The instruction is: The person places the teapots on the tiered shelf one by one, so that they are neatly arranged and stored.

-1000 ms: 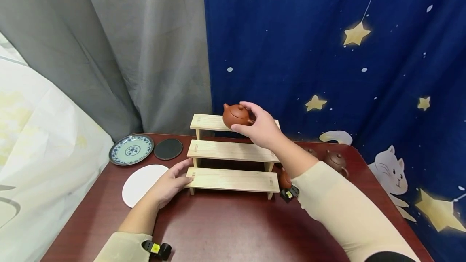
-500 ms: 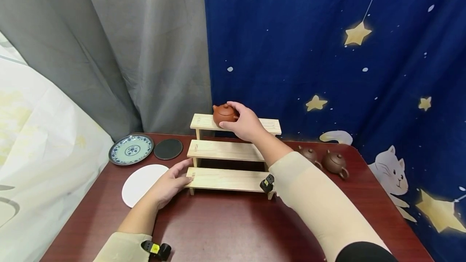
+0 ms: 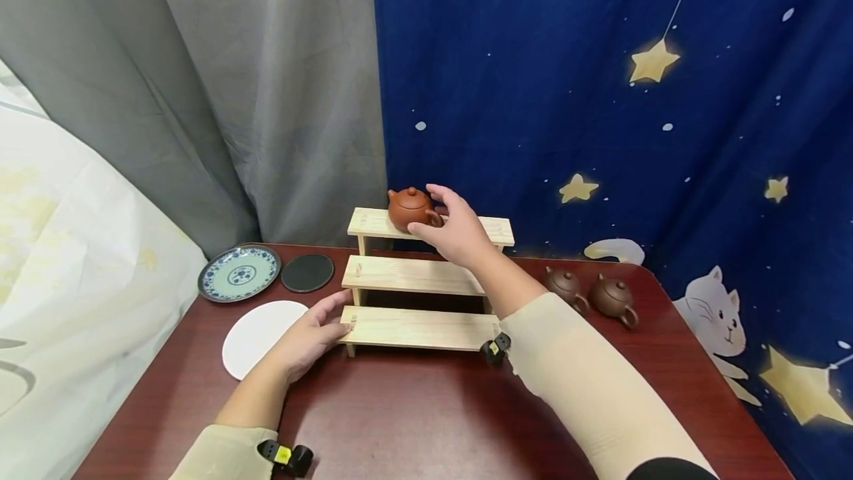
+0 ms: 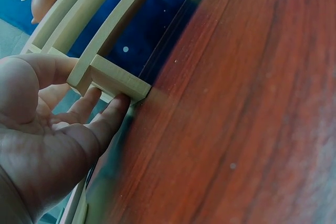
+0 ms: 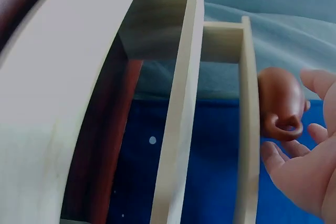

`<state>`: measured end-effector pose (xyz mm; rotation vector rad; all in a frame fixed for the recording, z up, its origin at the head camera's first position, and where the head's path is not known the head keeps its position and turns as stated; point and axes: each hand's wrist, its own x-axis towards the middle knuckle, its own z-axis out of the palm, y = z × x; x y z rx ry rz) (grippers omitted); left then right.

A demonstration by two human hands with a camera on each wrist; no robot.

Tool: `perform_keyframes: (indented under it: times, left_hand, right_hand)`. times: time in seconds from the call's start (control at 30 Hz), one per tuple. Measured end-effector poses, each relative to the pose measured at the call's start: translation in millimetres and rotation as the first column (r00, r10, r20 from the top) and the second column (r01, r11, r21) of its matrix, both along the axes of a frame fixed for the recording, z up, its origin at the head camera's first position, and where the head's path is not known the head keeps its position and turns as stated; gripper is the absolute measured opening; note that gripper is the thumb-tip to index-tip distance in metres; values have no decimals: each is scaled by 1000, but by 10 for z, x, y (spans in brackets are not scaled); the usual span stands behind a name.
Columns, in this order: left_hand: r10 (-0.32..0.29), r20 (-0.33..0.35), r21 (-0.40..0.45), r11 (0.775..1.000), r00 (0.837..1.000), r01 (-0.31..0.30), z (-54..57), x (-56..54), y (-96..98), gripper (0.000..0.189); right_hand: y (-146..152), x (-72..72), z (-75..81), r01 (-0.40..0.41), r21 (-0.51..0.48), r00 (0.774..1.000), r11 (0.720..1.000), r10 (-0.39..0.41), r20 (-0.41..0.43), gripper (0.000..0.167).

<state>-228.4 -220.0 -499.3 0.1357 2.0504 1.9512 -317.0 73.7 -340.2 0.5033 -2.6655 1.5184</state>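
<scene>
A reddish-brown clay teapot (image 3: pixel 408 210) sits upright on the top board of a three-tier wooden stand (image 3: pixel 420 276), left of its middle, spout to the left and handle to the right. Close by its handle, my right hand (image 3: pixel 458 234) is spread, thumb and fingers apart. The right wrist view shows daylight between the teapot (image 5: pixel 280 98) and the upper fingers. My left hand (image 3: pixel 312 338) holds the left end of the lowest board. In the left wrist view its thumb lies on the board and its fingertips reach the stand's leg (image 4: pixel 118 77).
Two dark brown teapots stand at the right, one nearer (image 3: pixel 613 300), the other (image 3: pixel 565 286) partly behind my right arm. On the left lie a blue-patterned plate (image 3: pixel 241 275), a black round disc (image 3: pixel 308 273) and a white round plate (image 3: pixel 256 335). Curtains (image 3: pixel 320 132) hang behind the table.
My right hand moved the reddish-brown teapot left and down onto the top board. Its fingers have since opened and drawn slightly right of the pot. My left hand stays put.
</scene>
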Motion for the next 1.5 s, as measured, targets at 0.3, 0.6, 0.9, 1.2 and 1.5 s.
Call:
perform_keyframes:
  times: [0.3, 0.6, 0.9, 1.2, 1.5]
  left_hand:
    - [1, -9, -5, 1000, 1000, -1, 24, -17, -8, 71]
    - [2, -5, -1, 1000, 1000, -2, 25, -16, 12, 71]
    - [8, -7, 0, 1000, 1000, -8, 1, -2, 14, 71]
    - [19, 5, 3, 1000, 1000, -19, -6, 4, 10, 72]
    - [13, 13, 1, 1000, 1000, -13, -10, 10, 4, 71]
  right_hand:
    - [398, 431, 47, 20, -17, 998, 1000, -21, -53, 77]
    - [937, 758, -182, 68, -30, 997, 997, -69, -27, 78]
    - [1485, 1021, -538, 140, 4, 990, 990, -140, -18, 74]
    - [1911, 1177, -745, 191, 62, 981, 980, -189, -36, 72]
    - [2340, 1235, -962, 244, 150, 969, 958, -234, -79, 74]
